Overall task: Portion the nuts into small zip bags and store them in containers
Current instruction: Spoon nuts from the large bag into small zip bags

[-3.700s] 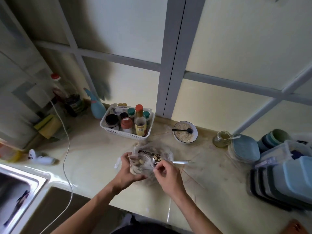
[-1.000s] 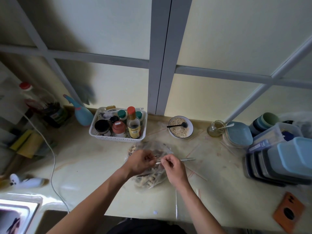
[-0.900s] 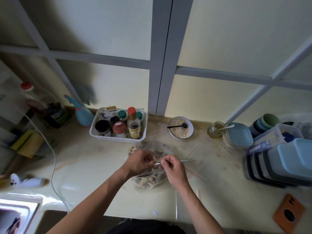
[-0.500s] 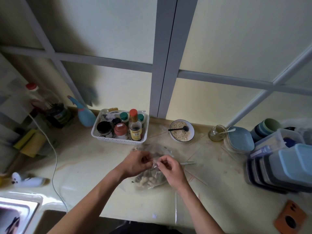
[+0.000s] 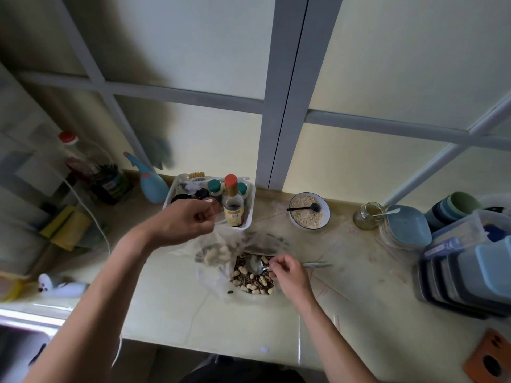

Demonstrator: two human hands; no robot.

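Two hands, one filled zip bag, one open bag of mixed nuts on the worktop [image 5: 359, 313].
Left hand [image 5: 182, 222]: grip pinched on the small zip bag [image 5: 218, 251], raised before the condiment basket [image 5: 249, 217]. Right hand [image 5: 287, 275]: grip curled round a metal spoon [image 5: 257, 265] resting in the nuts [image 5: 251, 280]. Containers [image 5: 470, 275] stacked far right.

The room is lit softly from the frosted window panes [image 5: 387, 59] behind the counter [image 5: 359, 313]. Shiny streaks are seen on the counter. The left side is kept dim and shadowed. Straight lines are bent near the edges (a wide lens). The left hand [image 5: 184, 222] is slightly blurred.
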